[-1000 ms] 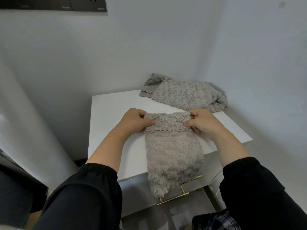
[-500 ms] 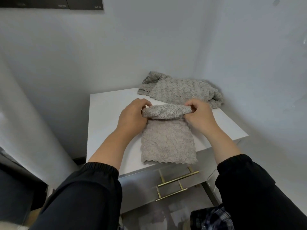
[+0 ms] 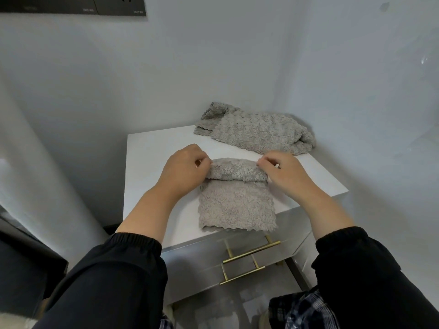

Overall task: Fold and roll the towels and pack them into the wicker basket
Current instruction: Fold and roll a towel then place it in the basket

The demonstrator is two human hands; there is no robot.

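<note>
The towel point(image 3: 237, 207) lies on the white bench point(image 3: 154, 157) near its front edge, between the two hands. Its far end is turned over into a thick roll point(image 3: 236, 173) that runs across the full width. The rest lies flat toward the person, and the wavy hem reaches the front edge of the bench. The cloth is grey and fluffy, with a bumpy, shell-like pattern.

The left hand point(image 3: 184, 170) grips the left end of the roll, knuckles up and fingers curled over the top. The right hand point(image 3: 285, 173) grips the right end the same way, with its fingertips pinched on the roll's upper edge. Both forearms reach forward, bare from the wrists to the black sleeves point(image 3: 114, 281).

A second towel point(image 3: 256, 136), the same grey, lies crumpled at the back right corner of the bench against the wall, close to the right hand but not touching it. Below the bench top, two brass drawer handles point(image 3: 251, 251) show. Dark socket plates point(image 3: 71, 5) sit high on the wall at the left.
</note>
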